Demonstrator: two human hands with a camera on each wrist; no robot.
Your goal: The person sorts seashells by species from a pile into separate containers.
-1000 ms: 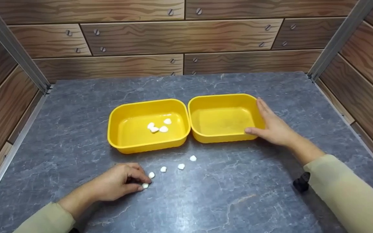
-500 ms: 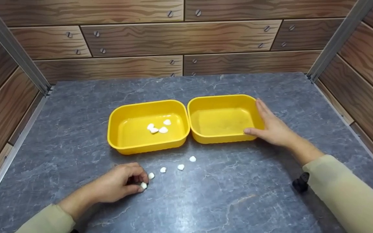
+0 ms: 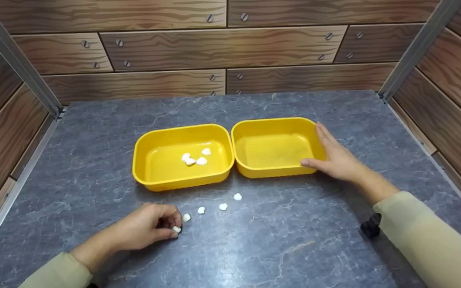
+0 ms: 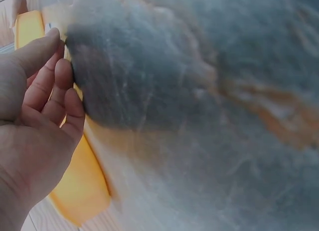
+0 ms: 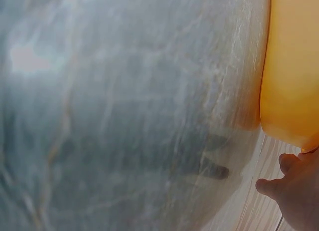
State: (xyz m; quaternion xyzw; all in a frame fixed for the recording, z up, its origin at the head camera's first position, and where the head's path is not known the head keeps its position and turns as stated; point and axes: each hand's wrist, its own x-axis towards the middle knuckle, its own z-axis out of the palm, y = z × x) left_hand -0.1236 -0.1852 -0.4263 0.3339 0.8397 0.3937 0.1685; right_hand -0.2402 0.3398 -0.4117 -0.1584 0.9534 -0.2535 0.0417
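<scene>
My left hand point(image 3: 150, 226) pinches a small white piece point(image 3: 177, 229) between thumb and curled fingers, low over a grey marbled tabletop point(image 3: 294, 240); whether the piece touches the surface I cannot tell. My right hand point(image 3: 340, 160) is spread wide around the outer end of the right yellow bin point(image 3: 272, 173), thumb at the near corner and fairly straight fingers along the far side, touching it without a closed grasp. Just beyond my left fingertips, four more white pieces point(image 3: 201, 210) lie in a loose slanting line across the tabletop, the nearest just beside the pinched one, the farthest below the spot where the bins meet. The left yellow bin point(image 3: 186, 184) stands touching the right one, with four white pieces point(image 3: 201, 161) grouped on its floor toward the right side. Pale sleeves point(image 3: 422, 232) cover my forearms, and a black object point(image 3: 371, 226) shows at my right cuff. Farther out, wood-patterned panels point(image 3: 222, 47) dotted with screw heads wall in the work area, with grey metal posts point(image 3: 416, 54) at the back corners.
</scene>
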